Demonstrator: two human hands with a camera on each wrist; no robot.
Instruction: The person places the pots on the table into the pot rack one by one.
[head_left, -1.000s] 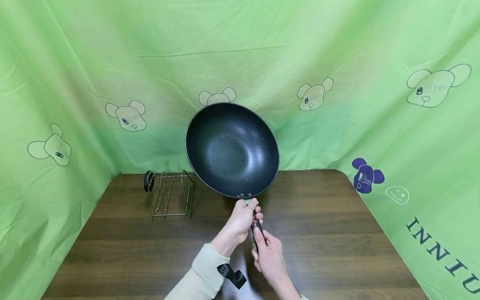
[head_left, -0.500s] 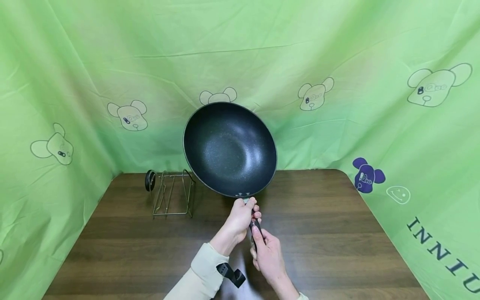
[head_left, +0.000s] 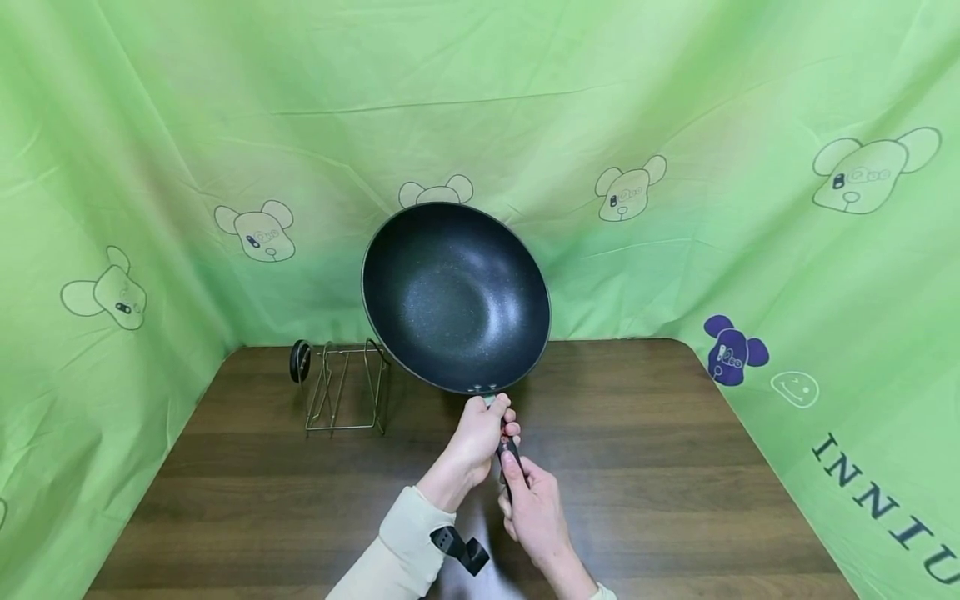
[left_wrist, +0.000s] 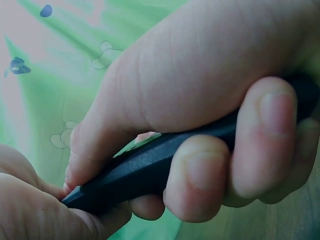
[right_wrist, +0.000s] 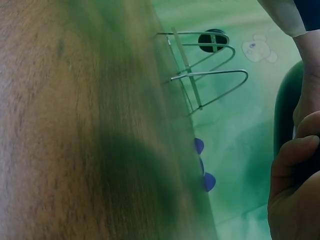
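Note:
A black frying pan (head_left: 453, 292), deep and wok-like, is raised above the far side of the table, its speckled inside tilted toward me. Up near the pan, my left hand (head_left: 476, 433) grips the black handle (left_wrist: 145, 162) with curled fingers. My right hand (head_left: 536, 508) holds the same handle closer to its end, thumb lying on top. The left wrist view has both hands around the handle. In the right wrist view, the pan's dark edge and part of my right hand (right_wrist: 295, 190) show at the right border.
A metal wire rack (head_left: 345, 428) stands at the back left of the brown wooden table (head_left: 637, 467). Beside the rack's left side is a black round disc (head_left: 300, 361). Green printed cloth (head_left: 525, 142) hangs behind the table and along its sides.
The pan and both hands have shifted slightly left and a touch upward. Both grips stay the same, and the rack stays in place.

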